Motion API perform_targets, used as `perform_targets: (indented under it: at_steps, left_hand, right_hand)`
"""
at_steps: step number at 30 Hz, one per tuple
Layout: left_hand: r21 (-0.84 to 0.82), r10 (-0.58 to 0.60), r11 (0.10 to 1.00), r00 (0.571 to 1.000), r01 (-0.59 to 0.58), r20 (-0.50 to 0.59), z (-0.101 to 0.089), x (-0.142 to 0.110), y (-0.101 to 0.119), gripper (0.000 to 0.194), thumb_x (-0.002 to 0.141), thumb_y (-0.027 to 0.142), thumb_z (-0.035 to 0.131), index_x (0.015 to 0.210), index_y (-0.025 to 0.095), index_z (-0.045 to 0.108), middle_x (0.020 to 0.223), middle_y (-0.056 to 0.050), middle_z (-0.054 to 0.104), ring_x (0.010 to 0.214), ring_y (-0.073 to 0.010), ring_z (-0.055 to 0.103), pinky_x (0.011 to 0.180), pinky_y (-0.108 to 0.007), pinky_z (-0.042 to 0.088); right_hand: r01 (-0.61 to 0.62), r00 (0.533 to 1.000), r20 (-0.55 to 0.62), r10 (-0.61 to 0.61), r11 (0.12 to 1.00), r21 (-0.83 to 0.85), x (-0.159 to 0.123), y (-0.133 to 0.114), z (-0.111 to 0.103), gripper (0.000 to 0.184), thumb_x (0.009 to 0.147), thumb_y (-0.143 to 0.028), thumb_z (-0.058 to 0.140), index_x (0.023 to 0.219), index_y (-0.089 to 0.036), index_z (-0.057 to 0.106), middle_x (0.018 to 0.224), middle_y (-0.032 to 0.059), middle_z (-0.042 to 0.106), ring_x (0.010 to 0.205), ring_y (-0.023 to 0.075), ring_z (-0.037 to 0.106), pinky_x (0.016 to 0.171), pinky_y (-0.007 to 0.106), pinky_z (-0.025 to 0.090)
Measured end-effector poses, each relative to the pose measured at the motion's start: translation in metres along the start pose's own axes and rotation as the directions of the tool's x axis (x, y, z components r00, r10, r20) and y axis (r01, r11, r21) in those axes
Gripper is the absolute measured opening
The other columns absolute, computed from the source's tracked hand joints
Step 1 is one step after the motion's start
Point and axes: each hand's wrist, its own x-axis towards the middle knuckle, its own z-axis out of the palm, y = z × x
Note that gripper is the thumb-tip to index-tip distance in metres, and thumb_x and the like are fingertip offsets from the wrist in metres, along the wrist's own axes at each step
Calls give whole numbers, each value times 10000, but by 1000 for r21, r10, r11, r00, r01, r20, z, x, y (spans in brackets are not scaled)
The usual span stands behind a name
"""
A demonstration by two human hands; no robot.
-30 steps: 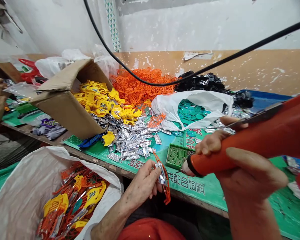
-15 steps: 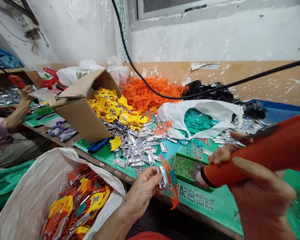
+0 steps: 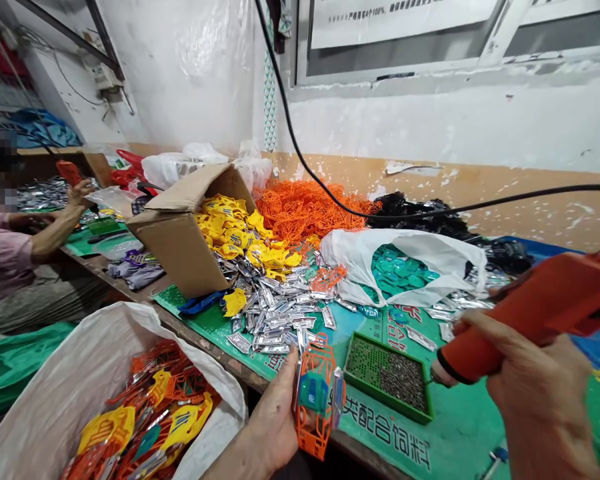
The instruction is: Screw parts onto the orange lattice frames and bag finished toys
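Note:
My left hand (image 3: 275, 417) grips an orange plastic frame piece (image 3: 314, 400) with a teal tag and a silver metal plate on it, held upright at the table's front edge. My right hand (image 3: 535, 393) is wrapped round an orange electric screwdriver (image 3: 525, 317); its tip hangs over the right end of a small green tray of screws (image 3: 387, 377). A black cable (image 3: 330, 193) runs from the tool up to the wall.
A white sack (image 3: 80, 373) of assembled orange and yellow pieces stands at lower left. On the green mat lie silver plates (image 3: 275, 313), yellow tags spilling from a tipped cardboard box (image 3: 183, 240), orange frames (image 3: 305, 210) and a bag of teal tags (image 3: 400, 267). Another person (image 3: 10, 247) works at far left.
The view has tilted upward. My left hand turned the orange piece upright, its teal tag now facing me. The screwdriver moved right and slightly lower, staying by the screw tray.

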Motion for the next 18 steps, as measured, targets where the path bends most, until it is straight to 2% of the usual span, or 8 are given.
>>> perform_targets:
  at_steps: [3, 6, 8, 11, 13, 15, 16, 18]
  left_hand:
    - [21, 47, 999, 999, -47, 16, 0, -6, 0, 403, 706, 518, 739, 819, 142, 650, 639, -46, 704, 452, -140, 603, 380, -196, 393]
    - [58, 71, 996, 997, -72, 14, -2, -10, 3, 406, 572, 427, 850, 804, 148, 666, 654, -32, 708, 525, -165, 635, 478, -248, 493]
    - [64, 96, 993, 995, -98, 24, -5, -10, 5, 385, 539, 340, 875, 814, 151, 683, 726, -30, 725, 637, -180, 667, 610, -282, 538]
    - [153, 65, 985, 994, -78, 86, -7, -8, 10, 321, 580, 272, 852, 833, 138, 708, 790, -50, 731, 699, -179, 665, 678, -281, 528]
    - [227, 34, 972, 991, -63, 130, -7, -7, 11, 284, 628, 264, 823, 852, 124, 719, 782, -65, 725, 669, -173, 650, 661, -281, 519]
    - [261, 13, 964, 988, -54, 157, -5, -6, 12, 294, 649, 258, 807, 894, 118, 722, 804, -80, 725, 672, -183, 648, 654, -292, 519]
    - [259, 3, 965, 988, -44, 156, -5, -6, 12, 313, 642, 252, 810, 911, 120, 722, 815, -83, 725, 678, -189, 651, 650, -297, 521]
    - [249, -17, 968, 989, -21, 148, -3, -6, 12, 339, 630, 240, 815, 936, 128, 723, 822, -80, 722, 677, -192, 652, 641, -300, 523]
  right_hand:
    - [-13, 992, -127, -25, 957, -291, 9, -1, -3, 378, 468, -362, 864, 745, -200, 665, 689, 25, 605, 585, 192, 539, 592, 404, 441]
    - [133, 958, -134, -252, 809, -572, 3, 1, -9, 614, 580, -424, 796, 1106, -164, 616, 987, 123, 618, 852, 292, 583, 713, 458, 472]
    - [364, 856, -67, -512, 690, -625, -5, 7, -12, 770, 647, -381, 759, 1317, -137, 470, 1273, 211, 477, 1138, 359, 500, 792, 476, 492]
    - [601, 627, 35, -779, 454, -658, -11, 22, -16, 736, 705, -331, 739, 1345, -151, 424, 1315, 207, 437, 1259, 362, 409, 870, 502, 482]
    - [625, 656, 165, -736, 409, -665, -3, 34, -16, 555, 797, -349, 653, 1278, -146, 465, 1226, 170, 505, 1213, 327, 463, 885, 494, 480]
    - [567, 804, 351, -481, 441, -695, 14, 47, -12, 394, 921, -365, 467, 1241, -136, 472, 1174, 142, 544, 1115, 263, 545, 848, 437, 511]
    - [546, 836, 430, -341, 431, -718, 25, 54, -9, 360, 954, -352, 400, 1219, -126, 491, 1126, 129, 579, 1028, 231, 592, 801, 399, 533]
    - [551, 827, 548, -130, 387, -739, 46, 69, -3, 294, 961, -319, 425, 1132, -125, 564, 1025, 82, 635, 889, 178, 637, 760, 345, 548]
